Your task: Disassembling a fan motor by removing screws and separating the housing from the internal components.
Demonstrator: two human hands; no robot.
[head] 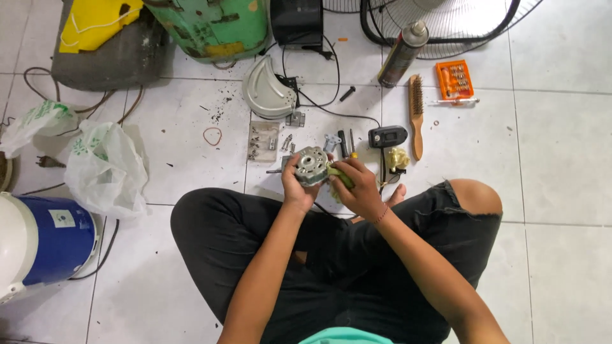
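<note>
Left hand [294, 185] is wrapped around the round grey metal fan motor [312, 166] held over the lap, right hand [357, 188] closed on its 3 o'clock side pinching something yellow-green [339, 176], and honestly a slip could drop it onto the small loose screws [287, 141] at 12 o'clock.

motor [312, 167] between hands, brush [416, 114] right

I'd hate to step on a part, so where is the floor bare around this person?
Bare tile lies right of the wire brush and orange bit case, out past the right knee. Another patch sits between the white plastic bag and the red rubber band. It is crowded around the motor in both hands, among loose screws.
</note>
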